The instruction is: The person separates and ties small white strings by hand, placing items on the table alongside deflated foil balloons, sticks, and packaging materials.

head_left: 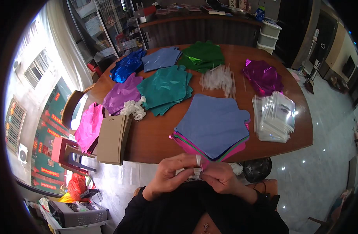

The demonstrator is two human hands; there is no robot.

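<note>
On my table (149, 136), one pile of sheets (214, 123) is lying at the near middle. I am having the sleeves (273, 119) on its right and the sticks (218, 81) beyond it. At near left, cards (112, 138) are resting, plastic pieces (133, 110) lying just beyond them.

Grey tile flr (319, 128), white curtain (65, 39) L, shelving (112, 27) behind.

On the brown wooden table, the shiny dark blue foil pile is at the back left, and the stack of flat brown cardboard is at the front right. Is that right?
Not quite. The head view shows the stack of flat brown cardboard at the front left of the brown wooden table. The shiny dark blue foil pile is at the back left.
</note>
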